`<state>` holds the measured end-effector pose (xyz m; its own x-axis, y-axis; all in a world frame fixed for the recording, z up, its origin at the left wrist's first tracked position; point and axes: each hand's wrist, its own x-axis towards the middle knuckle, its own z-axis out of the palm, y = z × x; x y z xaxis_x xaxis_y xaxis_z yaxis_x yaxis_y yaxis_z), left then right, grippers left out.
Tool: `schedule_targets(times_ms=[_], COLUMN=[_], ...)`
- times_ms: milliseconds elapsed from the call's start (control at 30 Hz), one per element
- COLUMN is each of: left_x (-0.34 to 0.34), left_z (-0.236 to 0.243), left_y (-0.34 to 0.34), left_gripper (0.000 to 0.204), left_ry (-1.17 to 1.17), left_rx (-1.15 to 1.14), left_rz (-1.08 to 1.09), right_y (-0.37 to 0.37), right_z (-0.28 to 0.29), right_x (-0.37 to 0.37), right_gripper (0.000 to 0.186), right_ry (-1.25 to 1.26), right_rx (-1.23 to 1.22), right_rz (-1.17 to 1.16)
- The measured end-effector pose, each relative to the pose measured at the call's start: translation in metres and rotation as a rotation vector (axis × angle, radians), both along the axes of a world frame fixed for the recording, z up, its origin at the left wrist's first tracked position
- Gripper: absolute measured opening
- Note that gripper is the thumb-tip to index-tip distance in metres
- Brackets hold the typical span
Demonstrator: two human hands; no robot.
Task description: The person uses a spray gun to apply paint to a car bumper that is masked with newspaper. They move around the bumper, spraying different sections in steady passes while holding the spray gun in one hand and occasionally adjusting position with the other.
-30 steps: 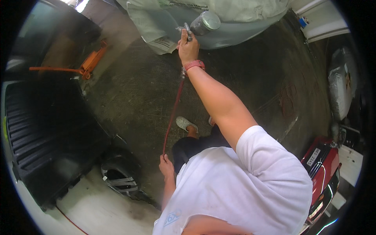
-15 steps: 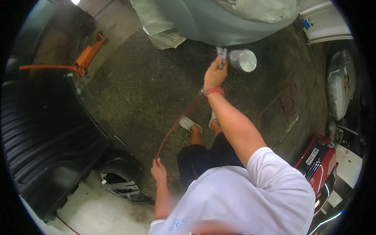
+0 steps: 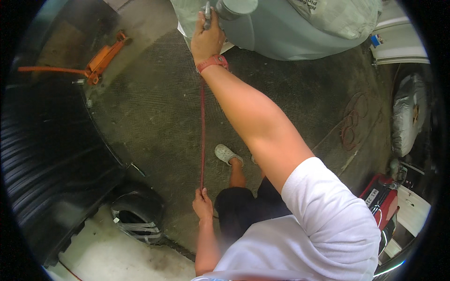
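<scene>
Stretched far forward, my right hand is closed around a metal paint spray gun. A pale round cup sits to the right of the gun, in front of a large grey body panel. Below the wrist, a red air hose runs almost straight toward me. Down by my left thigh, my left hand has its fingers closed on this hose. Much of the gun's handle is hidden in my palm.
Plastic masking sheet covers part of the grey panel. An orange floor jack stands at the far left. Nearer are a black ribbed liner and a tyre. Coiled hose lies on the floor at right, near a red car part.
My right hand has swung left and farther forward with the spray gun, up against the panel's left side in view. The hose has straightened. My left hand has shifted slightly right, still gripping it.
</scene>
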<state>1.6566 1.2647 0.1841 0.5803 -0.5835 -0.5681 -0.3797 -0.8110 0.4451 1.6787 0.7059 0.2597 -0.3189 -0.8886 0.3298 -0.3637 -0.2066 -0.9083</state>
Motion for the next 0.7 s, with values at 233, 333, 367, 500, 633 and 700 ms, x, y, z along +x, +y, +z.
schedule_targets(times_ms=[233,333,367,500,633,700], left_x=[0.002,0.003,0.003,0.013,0.029,0.041], left_z=[-0.038,-0.044,-0.047,-0.061,-0.067,-0.078], left_y=[0.0,0.001,0.002,0.0,-0.029,-0.036], left_gripper=[0.034,0.033,0.033,0.033,0.034,0.035], left_ry=[-0.022,0.023,0.032,-0.038,-0.013,-0.012], left_rx=[0.014,0.049,0.039,-0.003,0.009,0.053], left_rz=[0.01,0.008,0.01,0.004,0.044,0.151], right_y=[0.004,0.031,0.036,0.03,0.007,0.007], right_z=[-0.052,-0.071,-0.074,-0.07,-0.055,-0.042], right_x=[-0.026,-0.04,-0.038,-0.001,0.03,0.044], right_gripper=[0.058,0.063,0.063,0.066,0.069,0.075], right_ry=[0.057,0.025,0.036,-0.032,0.007,-0.024], right_rx=[-0.041,-0.014,-0.076,-0.04,-0.083,-0.104], right_rz=[-0.018,0.029,0.007,0.078,0.105,0.224])
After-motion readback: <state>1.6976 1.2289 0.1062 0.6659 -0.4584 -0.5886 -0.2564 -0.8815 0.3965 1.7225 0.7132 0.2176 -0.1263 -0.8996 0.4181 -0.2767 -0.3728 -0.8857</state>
